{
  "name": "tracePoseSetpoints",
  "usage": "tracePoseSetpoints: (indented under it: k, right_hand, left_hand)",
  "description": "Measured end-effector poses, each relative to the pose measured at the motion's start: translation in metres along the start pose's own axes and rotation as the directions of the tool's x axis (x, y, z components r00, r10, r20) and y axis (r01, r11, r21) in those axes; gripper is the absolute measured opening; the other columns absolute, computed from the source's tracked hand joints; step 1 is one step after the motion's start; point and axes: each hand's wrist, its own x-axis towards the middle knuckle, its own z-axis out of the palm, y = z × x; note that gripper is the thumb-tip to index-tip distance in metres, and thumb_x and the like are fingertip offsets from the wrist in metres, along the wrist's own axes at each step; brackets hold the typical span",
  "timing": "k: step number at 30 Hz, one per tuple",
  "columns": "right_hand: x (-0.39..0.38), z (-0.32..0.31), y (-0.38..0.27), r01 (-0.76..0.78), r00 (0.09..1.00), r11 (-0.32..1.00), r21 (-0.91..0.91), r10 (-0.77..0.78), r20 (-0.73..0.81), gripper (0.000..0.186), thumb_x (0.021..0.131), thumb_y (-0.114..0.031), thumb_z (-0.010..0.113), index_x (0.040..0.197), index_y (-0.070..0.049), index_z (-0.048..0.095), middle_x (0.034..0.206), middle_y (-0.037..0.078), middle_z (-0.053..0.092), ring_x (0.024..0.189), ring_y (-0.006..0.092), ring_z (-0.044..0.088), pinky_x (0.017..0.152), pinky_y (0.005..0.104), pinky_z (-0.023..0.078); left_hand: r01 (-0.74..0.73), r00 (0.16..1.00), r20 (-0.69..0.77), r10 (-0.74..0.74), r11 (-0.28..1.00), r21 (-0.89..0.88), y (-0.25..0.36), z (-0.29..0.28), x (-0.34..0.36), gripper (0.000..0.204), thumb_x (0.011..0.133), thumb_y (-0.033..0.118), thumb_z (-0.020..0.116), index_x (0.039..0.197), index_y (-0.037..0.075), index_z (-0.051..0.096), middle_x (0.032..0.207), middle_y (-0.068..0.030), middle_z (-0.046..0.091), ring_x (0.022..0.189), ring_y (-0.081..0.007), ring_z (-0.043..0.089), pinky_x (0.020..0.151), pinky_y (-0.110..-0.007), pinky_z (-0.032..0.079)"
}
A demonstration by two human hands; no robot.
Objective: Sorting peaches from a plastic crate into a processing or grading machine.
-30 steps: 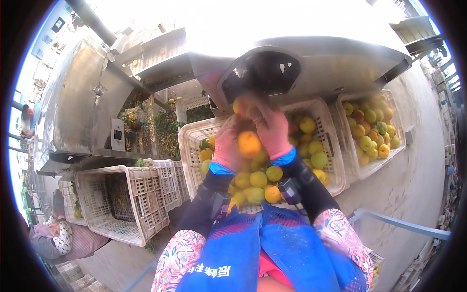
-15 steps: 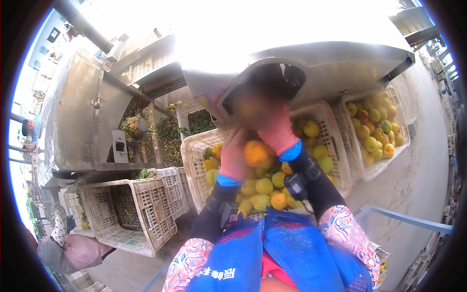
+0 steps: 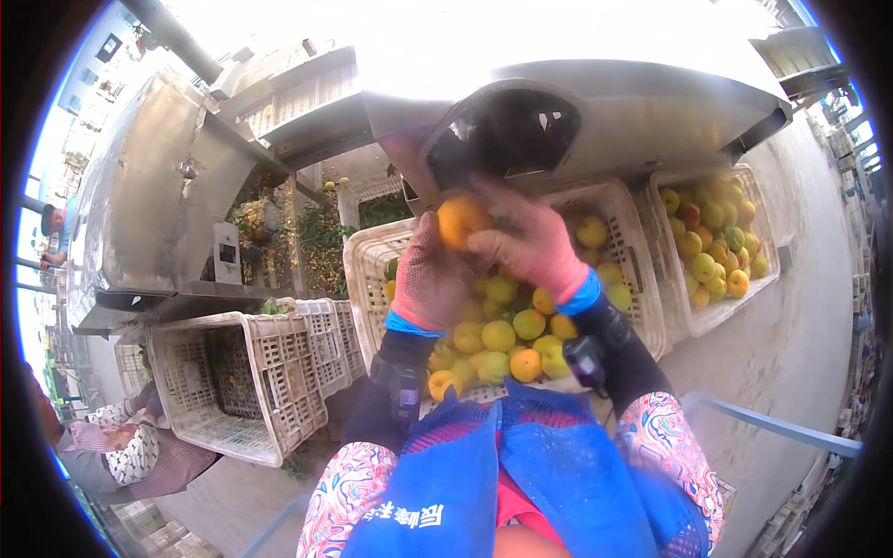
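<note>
An orange round fruit (image 3: 462, 221) is raised above the large white crate (image 3: 633, 251) of yellow-green fruit (image 3: 499, 335). My right hand (image 3: 528, 244), in a pink glove, grips it from the right, its fingers blurred. My pink-gloved left hand (image 3: 423, 279) is just below and left of that fruit, palm turned inward, fingers apart and apparently holding nothing. A dark oval opening (image 3: 507, 126) in a metal machine (image 3: 651, 107) lies beyond my hands.
A second fruit-filled crate (image 3: 763, 214) stands on the right, empty crates (image 3: 274, 381) on the left. A pale blue rail (image 3: 791, 423) crosses the lower right. A co-worker (image 3: 149, 446) is low left, another person (image 3: 54, 228) farther back left.
Both hands have moved from nearer the dark opening. The orange fruit seen lower between them half a second ago is gone from that spot; one is now higher, at my right fingertips.
</note>
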Motion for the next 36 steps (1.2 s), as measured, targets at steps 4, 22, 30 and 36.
tracePoseSetpoints:
  k: [4,22,30,36]
  right_hand:
    - [-0.012,0.018,0.011,0.140,0.966,0.916,-0.375,-0.210,-0.152,0.083,0.066,-0.028,0.084,0.138,-0.001,0.053,0.113,0.020,0.066,0.102,0.0405,0.063,0.091,0.0497,0.049]
    - [0.057,0.008,0.067,0.079,0.761,0.800,-0.594,-0.434,-0.483,0.032,0.091,-0.007,0.066,0.123,-0.002,0.067,0.102,0.014,0.072,0.091,0.0316,0.069,0.088,0.0388,0.053]
    - [-0.066,0.024,0.159,0.090,0.759,0.742,-0.664,0.381,0.528,0.037,0.087,-0.029,0.065,0.119,-0.010,0.069,0.111,0.017,0.071,0.101,0.0336,0.068,0.093,0.0441,0.052]
    - [-0.098,0.073,0.210,0.199,0.588,0.429,-0.881,0.667,0.458,0.043,0.078,-0.033,0.074,0.113,-0.009,0.071,0.116,0.018,0.070,0.100,0.0292,0.070,0.087,0.0408,0.055]
  left_hand:
    - [-0.215,0.976,0.171,0.132,0.516,0.829,-0.002,-0.003,0.007,0.045,0.107,0.026,0.048,0.142,0.000,0.040,0.136,-0.0118,0.056,0.124,-0.0246,0.056,0.108,-0.037,0.045]
    - [0.230,0.891,-0.396,0.224,0.528,0.818,-0.070,-0.177,0.020,0.028,0.095,0.029,0.063,0.110,0.005,0.067,0.084,-0.0007,0.064,0.071,-0.0133,0.057,0.065,-0.032,0.048]
    - [0.250,0.899,-0.312,-0.309,-0.223,0.942,-0.132,-0.189,-0.017,0.050,0.082,0.040,0.069,0.122,0.009,0.069,0.114,-0.0172,0.072,0.104,-0.0335,0.069,0.090,-0.042,0.054]
    - [0.062,0.767,-0.355,-0.534,-0.489,0.870,-0.125,-0.125,-0.024,0.093,0.068,0.072,0.071,0.136,0.010,0.060,0.117,-0.0208,0.070,0.104,-0.0359,0.068,0.092,-0.045,0.053]
